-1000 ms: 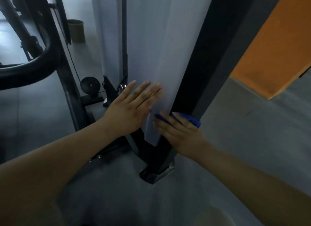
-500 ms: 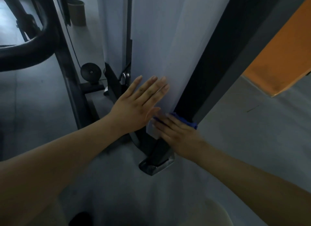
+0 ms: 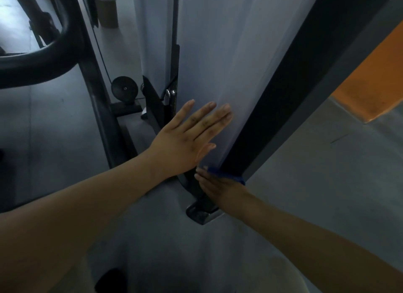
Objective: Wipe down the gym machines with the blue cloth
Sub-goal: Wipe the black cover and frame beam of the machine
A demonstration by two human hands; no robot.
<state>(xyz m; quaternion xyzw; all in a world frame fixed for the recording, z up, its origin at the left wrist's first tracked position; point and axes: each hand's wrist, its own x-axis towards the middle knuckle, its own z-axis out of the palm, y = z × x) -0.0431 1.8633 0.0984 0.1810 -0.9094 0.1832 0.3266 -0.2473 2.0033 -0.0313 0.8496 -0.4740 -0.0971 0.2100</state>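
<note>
On your far left a curved black bar [image 3: 32, 61] sweeps across, and a brown bin [image 3: 106, 9] stands far back on the floor [image 3: 327, 183]. A little to the right of them is a small black wheel [image 3: 124, 88], low on the machine. Next comes your left hand [image 3: 185, 140]. It lies flat and open on the white panel [image 3: 218, 52] with its fingers straight, and it holds nothing. Just right of it and lower is your right hand [image 3: 220, 188]. It presses the blue cloth [image 3: 226, 175] onto the black post [image 3: 283, 96], with fingers that look flat on top of it, though you cannot see the thumb. The cloth sits at the far side of that hand, tucked between the fingers and the post, near the bottom. The post is long, and it runs up and away to the right from its metal foot [image 3: 202, 214], so the unwiped part lies up the post from the cloth. The right hand is the one on the job, and the left hand only steadies you. Far right is an orange wall [image 3: 370, 74]. Compared with a second ago, the right hand and cloth have slid down the post, closer to the foot, and less blue shows. The left hand has stayed flat on the panel.
</note>
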